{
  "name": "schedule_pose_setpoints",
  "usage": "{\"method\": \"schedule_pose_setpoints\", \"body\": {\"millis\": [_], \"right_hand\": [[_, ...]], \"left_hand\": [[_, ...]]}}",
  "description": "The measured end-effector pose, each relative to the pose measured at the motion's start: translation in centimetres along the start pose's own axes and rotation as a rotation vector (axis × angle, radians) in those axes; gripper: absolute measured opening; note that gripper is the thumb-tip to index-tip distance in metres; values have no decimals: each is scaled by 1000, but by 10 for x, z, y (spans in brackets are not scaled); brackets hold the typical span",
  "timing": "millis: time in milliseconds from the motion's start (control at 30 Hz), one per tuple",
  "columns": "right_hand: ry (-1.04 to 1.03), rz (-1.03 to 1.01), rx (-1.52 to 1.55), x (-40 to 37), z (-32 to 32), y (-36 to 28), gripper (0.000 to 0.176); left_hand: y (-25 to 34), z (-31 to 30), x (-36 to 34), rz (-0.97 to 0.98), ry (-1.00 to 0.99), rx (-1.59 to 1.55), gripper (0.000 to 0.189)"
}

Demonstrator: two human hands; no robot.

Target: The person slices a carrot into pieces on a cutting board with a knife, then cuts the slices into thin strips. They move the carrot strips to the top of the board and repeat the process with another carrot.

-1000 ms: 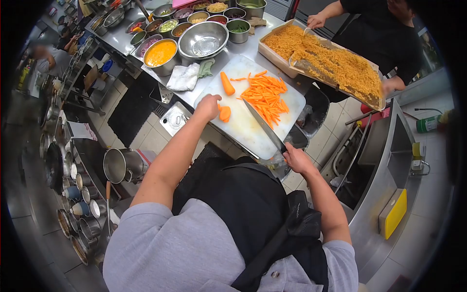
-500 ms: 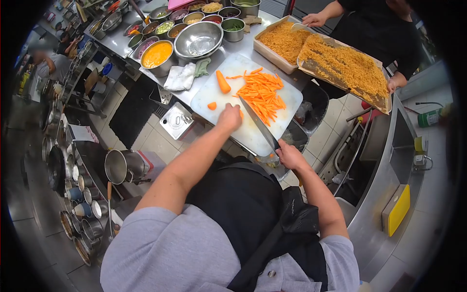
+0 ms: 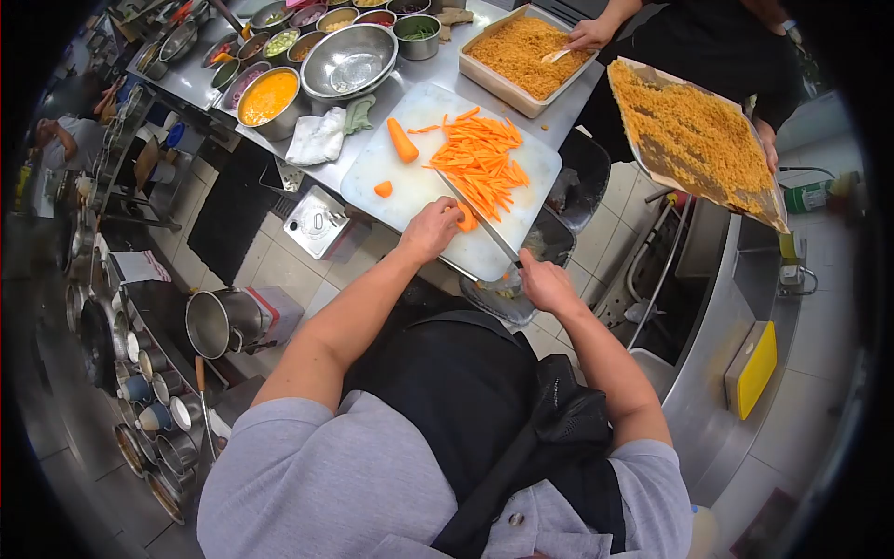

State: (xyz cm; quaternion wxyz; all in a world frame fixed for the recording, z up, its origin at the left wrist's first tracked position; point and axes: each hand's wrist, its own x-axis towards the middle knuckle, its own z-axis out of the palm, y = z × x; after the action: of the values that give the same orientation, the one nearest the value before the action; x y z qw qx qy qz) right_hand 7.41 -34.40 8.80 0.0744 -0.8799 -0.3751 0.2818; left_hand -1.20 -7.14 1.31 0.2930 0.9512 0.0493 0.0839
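Note:
On the white cutting board [image 3: 384,177] my left hand [image 3: 431,231] has its fingers curled on a carrot piece [image 3: 467,219] near the front edge. My right hand [image 3: 548,282] grips the handle of a chef's knife [image 3: 498,240]. Its blade lies slanted across the board, right beside the carrot piece and my left fingertips. Behind the blade is a heap of carrot sticks [image 3: 480,154]. To the left of that heap sit a thick peeled carrot [image 3: 402,141] and a small carrot end [image 3: 383,189].
A white towel [image 3: 317,137], a metal bowl [image 3: 349,61] and an orange-filled container [image 3: 269,98] stand left of the board. Behind it, a co-worker's hand [image 3: 593,34] reaches into a deep pan [image 3: 533,104] of orange rice-like food. Their other hand holds a tray [image 3: 643,158] of it.
My view has shifted slightly. The knife and carrot piece are now nearer the board's front edge. The co-worker's tray has moved right, away from the deep pan.

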Motion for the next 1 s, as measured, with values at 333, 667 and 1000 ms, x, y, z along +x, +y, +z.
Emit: {"method": "schedule_pose_setpoints", "body": {"millis": [333,667,1000], "right_hand": [[-10,0,-20,-6,15,-12,23],[-35,7,-116,-15,-35,-16,22],[-16,-31,-143,5,-5,-7,22]], "left_hand": [[-2,6,0,-16,99,-112,29],[4,6,0,68,156,-49,25],[-2,12,-2,84,218,-95,22]]}}
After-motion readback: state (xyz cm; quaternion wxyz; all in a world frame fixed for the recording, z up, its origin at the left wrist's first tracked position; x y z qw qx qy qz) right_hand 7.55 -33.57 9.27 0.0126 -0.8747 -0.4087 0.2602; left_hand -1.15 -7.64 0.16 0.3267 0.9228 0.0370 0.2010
